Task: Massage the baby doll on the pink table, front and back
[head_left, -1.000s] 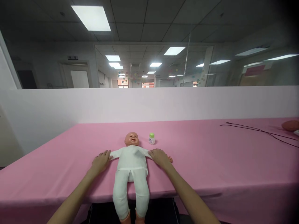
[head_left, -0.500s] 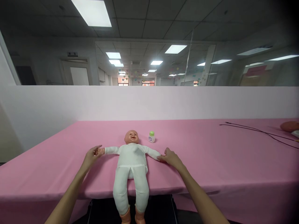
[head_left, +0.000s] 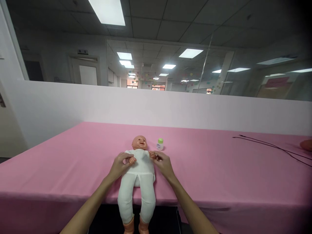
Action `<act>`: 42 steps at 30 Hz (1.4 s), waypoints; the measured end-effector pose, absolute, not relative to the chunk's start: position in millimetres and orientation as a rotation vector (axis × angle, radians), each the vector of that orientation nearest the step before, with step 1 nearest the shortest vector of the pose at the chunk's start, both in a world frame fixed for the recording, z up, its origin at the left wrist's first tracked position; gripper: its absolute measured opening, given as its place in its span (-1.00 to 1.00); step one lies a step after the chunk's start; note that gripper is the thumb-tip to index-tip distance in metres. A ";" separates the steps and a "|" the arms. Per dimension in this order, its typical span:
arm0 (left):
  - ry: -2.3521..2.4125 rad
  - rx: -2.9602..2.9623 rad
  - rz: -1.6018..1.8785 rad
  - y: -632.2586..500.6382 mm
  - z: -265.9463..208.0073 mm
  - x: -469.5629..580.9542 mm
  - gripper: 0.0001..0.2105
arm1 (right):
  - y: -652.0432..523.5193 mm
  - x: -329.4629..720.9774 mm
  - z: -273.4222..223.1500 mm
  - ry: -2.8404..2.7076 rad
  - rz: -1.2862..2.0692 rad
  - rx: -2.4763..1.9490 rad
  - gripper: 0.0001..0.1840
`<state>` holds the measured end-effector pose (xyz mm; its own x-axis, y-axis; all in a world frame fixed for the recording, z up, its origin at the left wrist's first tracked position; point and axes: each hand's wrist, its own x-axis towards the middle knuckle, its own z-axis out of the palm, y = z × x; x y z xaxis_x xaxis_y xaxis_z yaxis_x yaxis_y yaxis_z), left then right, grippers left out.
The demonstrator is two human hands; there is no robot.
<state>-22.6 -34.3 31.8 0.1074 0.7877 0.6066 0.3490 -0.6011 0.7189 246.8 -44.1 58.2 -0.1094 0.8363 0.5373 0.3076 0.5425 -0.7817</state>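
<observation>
Doll (head_left: 139, 169) lies face-up on the pink table (head_left: 219, 169), head away from the person, legs hanging over the near edge, so the arms are easy to reach from both sides. Left hand (head_left: 119, 166) is closed round the doll's one wrist w/ the small hand poking out past the fingers; right hand (head_left: 163, 163) grips the other arm the same way. Both arms are folded in over the chest, prob. to bend them together. A small bottle (head_left: 160, 144) w/ green cap stands just beside the doll's head, apart from both hands. Black cable (head_left: 270, 147) runs far right. Hard to see: doll's sleeves under the fingers, bottle label, and an orange thing cut off at the right edge.
</observation>
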 end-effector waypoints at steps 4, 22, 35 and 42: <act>1.116 2.209 1.346 -42.5 29.3 -19.7 -0.77 | -57.9 232.4 49.8 -2.128 0.401 -0.895 -0.77; 1.143 1.162 1.734 -6.7 25.1 -50.4 -0.69 | -23.5 290.5 40.6 -1.039 0.832 -1.072 -0.51; 1.051 1.782 1.489 -22.1 34.6 -28.4 -0.75 | -41.5 259.6 39.1 -1.729 0.635 -0.958 -0.72; 1.184 0.811 1.712 1.8 16.2 -70.4 -0.58 | -5.9 309.2 20.0 -0.854 0.870 -1.022 -0.58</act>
<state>-70.4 1.8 16.2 -0.4024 0.9149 0.0316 -0.2931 -0.1615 0.9423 309.2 -5.9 20.0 0.4007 0.8988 0.1780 -0.1948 0.2734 -0.9420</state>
